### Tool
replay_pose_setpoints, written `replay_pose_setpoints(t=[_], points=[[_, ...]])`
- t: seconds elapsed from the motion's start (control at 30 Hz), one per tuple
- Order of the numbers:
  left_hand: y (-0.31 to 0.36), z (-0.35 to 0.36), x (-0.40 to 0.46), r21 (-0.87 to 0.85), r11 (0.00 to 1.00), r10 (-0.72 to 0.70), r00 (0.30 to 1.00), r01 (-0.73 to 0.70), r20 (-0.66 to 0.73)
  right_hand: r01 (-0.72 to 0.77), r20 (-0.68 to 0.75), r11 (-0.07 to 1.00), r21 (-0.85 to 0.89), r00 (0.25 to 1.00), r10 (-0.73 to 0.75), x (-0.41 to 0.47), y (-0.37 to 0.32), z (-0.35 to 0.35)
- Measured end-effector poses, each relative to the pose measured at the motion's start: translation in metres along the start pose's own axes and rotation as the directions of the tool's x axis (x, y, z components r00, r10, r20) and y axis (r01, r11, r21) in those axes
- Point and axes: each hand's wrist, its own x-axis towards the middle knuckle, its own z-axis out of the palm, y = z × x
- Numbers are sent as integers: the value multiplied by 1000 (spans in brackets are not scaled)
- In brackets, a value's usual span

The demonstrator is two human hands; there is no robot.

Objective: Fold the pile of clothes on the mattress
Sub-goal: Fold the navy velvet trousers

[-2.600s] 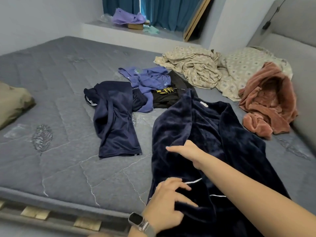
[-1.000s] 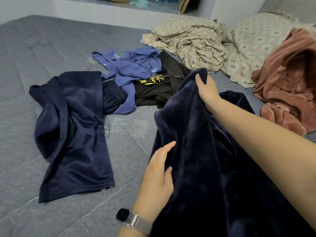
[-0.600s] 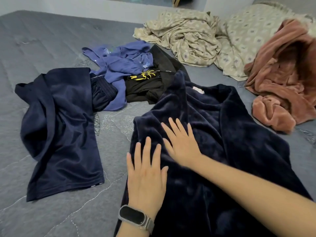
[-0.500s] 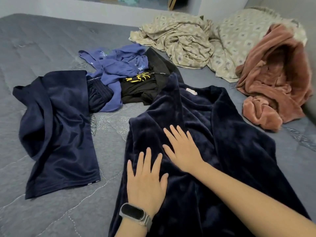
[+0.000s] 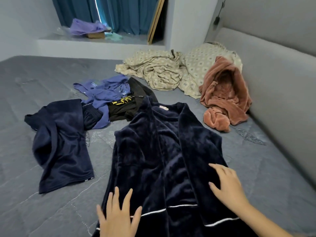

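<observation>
A dark navy plush robe [image 5: 159, 151] with thin white piping lies spread lengthwise on the grey mattress [image 5: 42, 74], its collar pointing away from me. My left hand [image 5: 118, 214] rests flat, fingers spread, on its near left part. On the robe's right flap my right hand [image 5: 227, 185] lies open with its fingers apart. Left of the robe lies a navy garment [image 5: 59, 146]. Behind it sit a purple-blue top [image 5: 104, 93] and a black garment [image 5: 126, 106] with yellow print.
A pink fleece garment [image 5: 224, 98] is heaped at the right against the grey padded headboard [image 5: 282, 82]. A beige patterned sheet [image 5: 157, 71] and pillow [image 5: 201, 64] lie at the back. Beyond the mattress, a ledge holds a purple bag [image 5: 85, 29] before teal curtains.
Both hands slid toward me over the robe: the left down to its near left part, the right across to the right flap. The view tilted up, showing the ledge and curtains.
</observation>
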Motion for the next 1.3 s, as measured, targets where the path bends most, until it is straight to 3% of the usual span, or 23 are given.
replay_pose_setpoints(t=[0.07, 0.13, 0.2, 0.37, 0.43, 0.5, 0.57, 0.63, 0.73, 0.8, 0.87, 0.93, 1.0, 1.13, 1.2, 1.3], points=[[1, -11, -12, -154, 977, -150, 989, 149, 0, -292, 68, 956, 39, 955, 289, -23, 38, -4], [1, -23, -13, -307, 910, -305, 952, 281, -35, -507, 246, 833, 224, 856, 455, -41, 57, -5], [-5, -32, -12, -329, 855, -400, 913, 401, 73, -554, 334, 754, 353, 827, 452, -56, 56, -7], [-8, -45, -18, -548, 730, -371, 910, 408, 185, -598, 417, 522, 608, 800, 430, -70, 47, -14], [-11, -42, -23, -606, 673, -342, 905, 424, 254, -648, 504, 441, 621, 761, 409, -74, 47, -22], [-14, -37, -29, -683, 591, -298, 903, 430, 311, -696, 564, 428, 577, 718, 408, -78, 50, -25], [-11, -36, -35, -748, 502, -255, 900, 435, 352, -678, 537, 436, 592, 735, 413, -76, 53, -33], [-10, -42, -41, -749, 502, -133, 895, 432, 426, -626, 458, 458, 631, 778, 430, -67, 61, -42], [-19, -51, -40, -548, 781, 36, 854, 300, 519, -617, 503, 537, 576, 785, 363, -55, 69, -55], [-20, -62, -26, -267, 952, 15, 850, 149, 527, -587, 615, 706, 396, 740, 270, -45, 70, -62], [-7, -84, 0, -11, 999, -41, 897, 51, 441, -488, 620, 837, 246, 743, 251, -23, 62, -69], [15, -108, 37, 127, 991, -62, 962, 29, 266, -361, 435, 906, 219, 868, 241, 13, 48, -79], [38, -122, 79, 155, 987, -45, 995, 30, 93, -232, 259, 946, 226, 951, 172, 55, 23, -88], [84, -115, 149, 253, 946, 235, 967, -203, -102, 8, 144, 984, 179, 989, -34, 143, -17, -66], [90, -103, 189, 219, 947, 271, 950, -235, -153, 81, 93, 986, 145, 991, -95, 186, -26, -46], [91, -92, 256, -56, 986, 138, 954, -159, -266, 36, 68, 975, 218, 996, -51, 248, -32, -24]])
